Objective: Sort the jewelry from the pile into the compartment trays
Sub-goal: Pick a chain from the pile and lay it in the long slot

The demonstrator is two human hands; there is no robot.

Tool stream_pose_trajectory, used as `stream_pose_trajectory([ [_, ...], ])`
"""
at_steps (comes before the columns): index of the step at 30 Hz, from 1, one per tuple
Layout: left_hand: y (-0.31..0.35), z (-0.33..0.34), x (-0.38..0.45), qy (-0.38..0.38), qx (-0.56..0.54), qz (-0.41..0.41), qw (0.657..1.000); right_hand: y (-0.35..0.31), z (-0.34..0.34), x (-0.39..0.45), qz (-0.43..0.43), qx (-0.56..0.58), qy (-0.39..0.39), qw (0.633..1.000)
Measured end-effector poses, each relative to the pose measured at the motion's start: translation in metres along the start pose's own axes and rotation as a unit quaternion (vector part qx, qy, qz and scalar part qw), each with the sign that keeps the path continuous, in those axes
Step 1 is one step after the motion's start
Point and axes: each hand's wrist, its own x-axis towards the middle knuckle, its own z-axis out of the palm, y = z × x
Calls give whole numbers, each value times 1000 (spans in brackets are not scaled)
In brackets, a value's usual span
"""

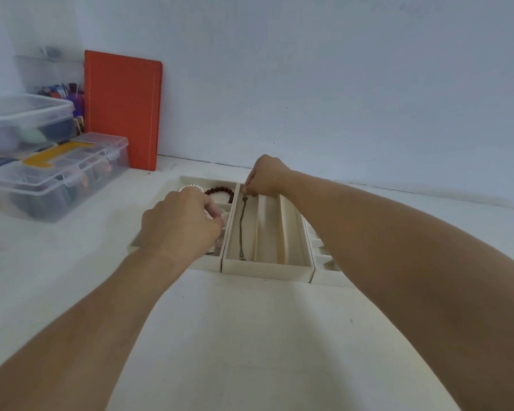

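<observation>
Three cream compartment trays sit side by side on the white table. The middle tray [294, 266] has long slots; a thin dark chain [241, 226] lies stretched along its leftmost slot. My right hand [266, 176] pinches the chain's far end at the tray's back edge. My left hand [180, 223] hovers over the left tray [134, 246], fingers curled, and whether it holds anything is hidden. A dark red bead bracelet [221, 191] and a pearl bracelet [190, 187] lie in the left tray's back compartments. A silvery piece [212, 250] shows under my left hand.
The right tray [328, 275] is mostly hidden by my right forearm. Clear plastic boxes [54, 173] with mixed contents are stacked at the left. An orange-red board [122, 111] leans on the wall behind them. The wall runs close behind the trays.
</observation>
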Motion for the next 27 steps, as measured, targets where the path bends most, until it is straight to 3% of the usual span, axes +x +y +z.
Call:
stream_pose_trajectory([
  [9,2,-2,-6,-9,-17,18,1000,-12,-18,-12,13,1,-88,996],
  [16,7,4,-12,-66,-49,76,994,-6,-9,0,-9,-104,-24,994],
  [22,12,8,-19,-126,32,156,979,-3,8,2,6,-115,13,993],
  [27,10,13,-21,-155,34,155,975,-4,11,2,21,-114,27,993],
])
